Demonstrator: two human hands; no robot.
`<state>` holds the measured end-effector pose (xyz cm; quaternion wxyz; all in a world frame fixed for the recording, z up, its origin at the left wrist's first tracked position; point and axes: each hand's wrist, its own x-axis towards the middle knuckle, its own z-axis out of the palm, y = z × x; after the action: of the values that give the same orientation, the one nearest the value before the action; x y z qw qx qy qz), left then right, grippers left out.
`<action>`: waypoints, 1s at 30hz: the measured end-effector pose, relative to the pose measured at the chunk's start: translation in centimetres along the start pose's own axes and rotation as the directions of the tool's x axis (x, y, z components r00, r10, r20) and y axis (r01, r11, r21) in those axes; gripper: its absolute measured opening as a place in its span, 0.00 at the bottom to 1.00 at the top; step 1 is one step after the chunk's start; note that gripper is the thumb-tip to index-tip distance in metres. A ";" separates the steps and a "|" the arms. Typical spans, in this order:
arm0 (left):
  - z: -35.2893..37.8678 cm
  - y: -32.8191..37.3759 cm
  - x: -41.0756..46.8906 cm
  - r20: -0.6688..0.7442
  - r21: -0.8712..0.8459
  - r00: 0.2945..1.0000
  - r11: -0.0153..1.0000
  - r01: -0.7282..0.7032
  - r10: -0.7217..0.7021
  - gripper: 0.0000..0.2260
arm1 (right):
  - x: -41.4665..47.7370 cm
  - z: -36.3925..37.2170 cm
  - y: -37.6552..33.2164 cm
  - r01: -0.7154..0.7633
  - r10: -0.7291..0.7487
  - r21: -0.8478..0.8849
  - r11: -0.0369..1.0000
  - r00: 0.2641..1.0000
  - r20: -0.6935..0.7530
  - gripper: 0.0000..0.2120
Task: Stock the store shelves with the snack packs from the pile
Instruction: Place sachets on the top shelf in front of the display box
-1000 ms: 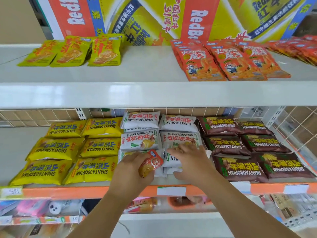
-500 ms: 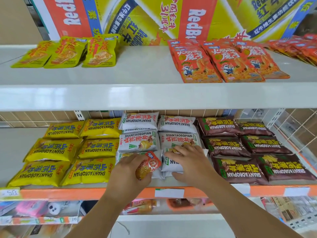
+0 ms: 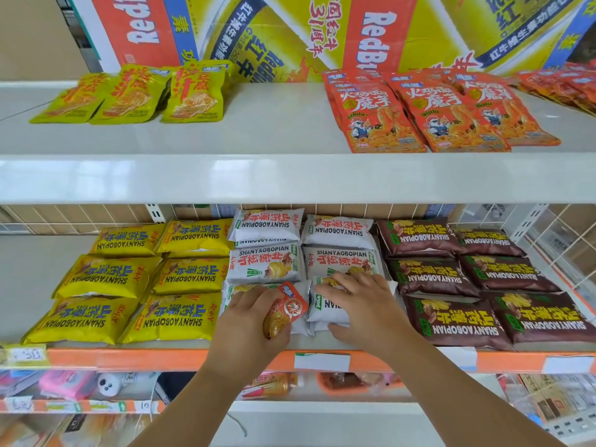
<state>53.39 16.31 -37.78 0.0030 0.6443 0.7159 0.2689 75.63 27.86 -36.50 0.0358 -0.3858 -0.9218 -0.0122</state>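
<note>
My left hand [image 3: 248, 321] holds a small orange snack pack [image 3: 283, 312] at the front of the middle shelf [image 3: 193, 358]. My right hand [image 3: 361, 304] lies on the front white snack pack [image 3: 325, 309], fingers spread over it and thumb at its near edge. Behind it sit more white packs [image 3: 267, 264] in two columns. Yellow packs [image 3: 180, 317] fill the shelf's left side and brown packs [image 3: 451, 321] its right.
The upper shelf [image 3: 290, 175] carries yellow-green pouches [image 3: 193, 95] at left and orange-red packs [image 3: 442, 114] at right, with drink cartons [image 3: 290, 30] behind. A wire mesh panel [image 3: 561, 240] closes the middle shelf's right end. A lower shelf [image 3: 106, 383] holds mixed goods.
Both hands stay on the front white packs; the right hand has shifted slightly over its pack. The left still holds the orange pack.
</note>
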 end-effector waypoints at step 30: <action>-7.4 5.9 -2.5 -0.088 -0.298 0.985 0.939 -0.170 0.151 0.23 | -6.1 -7.3 -10.5 -0.303 0.448 0.685 0.662 0.893 -0.038 0.12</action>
<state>56.67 11.36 -29.95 0.0573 0.6834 0.6108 0.3957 72.82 15.80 -29.61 0.2660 -0.5267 -0.7558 0.2839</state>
